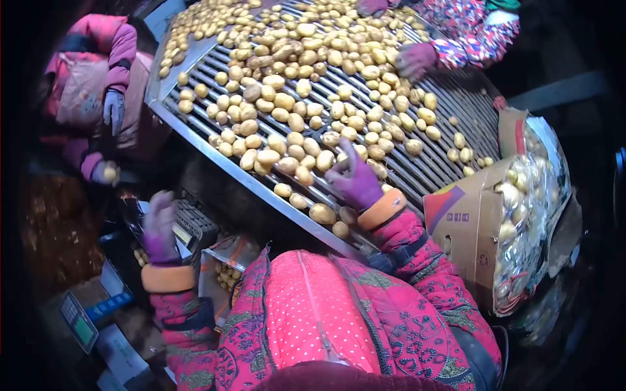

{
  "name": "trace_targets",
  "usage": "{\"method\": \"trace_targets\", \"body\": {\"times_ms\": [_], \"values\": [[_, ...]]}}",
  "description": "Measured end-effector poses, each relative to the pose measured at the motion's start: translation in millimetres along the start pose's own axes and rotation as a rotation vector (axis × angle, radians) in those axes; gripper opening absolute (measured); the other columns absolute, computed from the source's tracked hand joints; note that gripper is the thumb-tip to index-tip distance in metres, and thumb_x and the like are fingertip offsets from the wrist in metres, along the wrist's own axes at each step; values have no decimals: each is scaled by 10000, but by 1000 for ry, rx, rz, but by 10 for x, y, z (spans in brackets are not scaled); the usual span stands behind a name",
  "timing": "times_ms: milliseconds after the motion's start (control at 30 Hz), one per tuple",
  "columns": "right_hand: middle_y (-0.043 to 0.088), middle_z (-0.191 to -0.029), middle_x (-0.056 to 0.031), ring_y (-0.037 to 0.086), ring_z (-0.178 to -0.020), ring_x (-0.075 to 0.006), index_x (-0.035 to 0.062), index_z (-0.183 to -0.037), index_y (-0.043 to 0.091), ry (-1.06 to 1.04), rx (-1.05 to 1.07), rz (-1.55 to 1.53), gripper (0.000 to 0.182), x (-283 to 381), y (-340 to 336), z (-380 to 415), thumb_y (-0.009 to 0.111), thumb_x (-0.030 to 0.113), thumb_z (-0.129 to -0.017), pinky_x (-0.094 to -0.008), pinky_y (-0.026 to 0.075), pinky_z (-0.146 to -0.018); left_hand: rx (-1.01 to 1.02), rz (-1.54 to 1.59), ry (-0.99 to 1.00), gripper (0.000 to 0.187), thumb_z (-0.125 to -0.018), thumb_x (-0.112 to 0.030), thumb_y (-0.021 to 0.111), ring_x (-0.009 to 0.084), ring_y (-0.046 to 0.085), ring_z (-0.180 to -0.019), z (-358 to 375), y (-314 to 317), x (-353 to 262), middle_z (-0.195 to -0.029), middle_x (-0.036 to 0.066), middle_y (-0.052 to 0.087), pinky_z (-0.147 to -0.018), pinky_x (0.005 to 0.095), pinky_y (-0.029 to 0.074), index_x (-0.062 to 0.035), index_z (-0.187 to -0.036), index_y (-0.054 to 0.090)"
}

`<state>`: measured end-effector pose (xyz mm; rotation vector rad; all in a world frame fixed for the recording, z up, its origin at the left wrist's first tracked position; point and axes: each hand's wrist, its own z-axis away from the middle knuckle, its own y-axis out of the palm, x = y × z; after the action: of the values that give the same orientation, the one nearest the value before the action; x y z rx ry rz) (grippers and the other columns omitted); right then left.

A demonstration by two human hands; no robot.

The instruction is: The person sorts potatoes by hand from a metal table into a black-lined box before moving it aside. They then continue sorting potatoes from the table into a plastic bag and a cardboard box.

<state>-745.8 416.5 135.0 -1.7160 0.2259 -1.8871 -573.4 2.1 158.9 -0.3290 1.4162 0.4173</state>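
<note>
Potatoes (283, 100) lie scattered over a metal roller table (189, 133). My right hand (357, 182), in a purple glove with an orange cuff, is over the near edge of the rollers among the potatoes. Its index finger is stretched out close to one potato (330, 138), and I see nothing held in it. Off the table to the left, my left hand (161, 228), gloved the same way, is raised with its fingers extended and nothing visible in it. Beneath and beside it are a box with potatoes (227, 276) and a dark crate (195, 221).
At right stands a cardboard box (460, 241) lined with clear plastic and filled with potatoes. A co-worker's gloved hand (417, 60) touches potatoes at the far side. Another person (91, 85) is at left, one hand holding a potato (111, 173). A scale display (79, 322) sits lower left.
</note>
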Motion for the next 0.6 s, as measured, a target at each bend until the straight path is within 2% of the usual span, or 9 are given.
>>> {"method": "trace_targets", "body": {"times_ms": [33,133,200,233,267,367,400,467,600], "values": [[681,-879,-116,666,-777,-259,131,-1427,387,29,-11,3,743,-5,-155,45,704,303,-777,-365,516,-704,223,-447,326,373,-891,-40,542,197,607,-1031,-197,369,134,-1199,95,580,-925,299,475,-20,-1263,539],[685,-839,-122,662,-745,-175,84,-1285,548,32,-64,171,547,-220,-648,362,697,287,-799,-331,516,-677,608,-594,377,311,-792,-75,659,240,641,-932,-112,1536,-137,-975,97,653,-854,324,499,-48,-1100,623],[684,-879,-124,663,-779,-213,39,-1216,592,173,187,200,484,-157,-935,752,676,287,-809,-332,514,-712,612,-917,816,323,-760,-121,685,313,642,-896,-187,1892,12,-958,130,658,-797,386,510,-64,-1072,626],[675,-905,-143,652,-802,-228,61,-1202,607,51,219,173,459,-173,-954,903,674,287,-808,-338,507,-746,573,-966,789,302,-767,-146,633,331,619,-778,-280,1991,60,-925,120,645,-671,449,490,-128,-1067,604],[674,-931,-149,651,-838,-222,94,-1199,614,298,386,190,451,-164,-1026,1013,674,304,-805,-350,501,-771,530,-1056,774,334,-763,-120,620,310,624,-784,-414,2022,155,-965,96,630,-649,442,479,-139,-1097,608],[681,-952,-144,664,-863,-273,117,-1176,619,196,470,138,470,-365,-885,1203,690,346,-772,-375,507,-769,619,-1437,736,437,-718,-119,667,295,630,-869,-594,2179,184,-1122,94,608,-691,428,486,-161,-1148,602],[683,-964,-144,664,-878,-297,114,-1160,622,187,518,197,473,-314,-824,1155,696,356,-760,-388,510,-768,656,-1501,821,426,-722,-129,671,279,635,-873,-650,2225,256,-1096,88,610,-684,430,483,-188,-1137,598],[678,-939,-162,652,-866,-341,117,-1088,646,69,470,248,414,-295,-671,1036,679,362,-755,-428,512,-743,831,-1623,661,376,-741,-138,671,272,638,-871,-738,2413,91,-1067,88,617,-674,432,484,-201,-1105,602],[668,-873,-158,646,-814,-352,138,-999,670,-17,595,523,316,-149,-425,723,609,366,-788,-478,500,-699,791,-1677,569,362,-720,-154,710,302,638,-873,-840,2502,143,-1041,102,621,-693,437,494,-182,-1065,604]]}}
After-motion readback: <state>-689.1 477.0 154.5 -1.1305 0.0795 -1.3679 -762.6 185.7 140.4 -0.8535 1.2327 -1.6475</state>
